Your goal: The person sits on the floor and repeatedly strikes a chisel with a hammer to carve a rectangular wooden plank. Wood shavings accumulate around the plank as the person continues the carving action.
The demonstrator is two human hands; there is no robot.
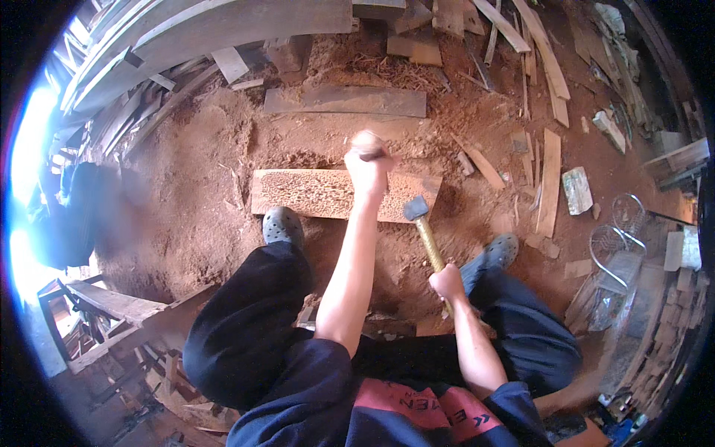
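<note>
A wooden board (290, 192), its upper face covered in many small pits, lies crosswise on the dirt by my grey clog (281, 227). My left hand (367, 170) is closed above the board's middle, motion-blurred, around a dark object that I cannot make out clearly. My right hand (447, 283) grips the yellow handle of a hammer (432, 246) low on the shaft, and the grey head lies over the board's right end.
A dark plank (342, 102) lies beyond the board. Loose timber (208, 30) is piled top left; slats (549, 182), a pale block (577, 190) and a wire-framed chair (618, 264) are at the right. A wooden frame (112, 302) stands lower left.
</note>
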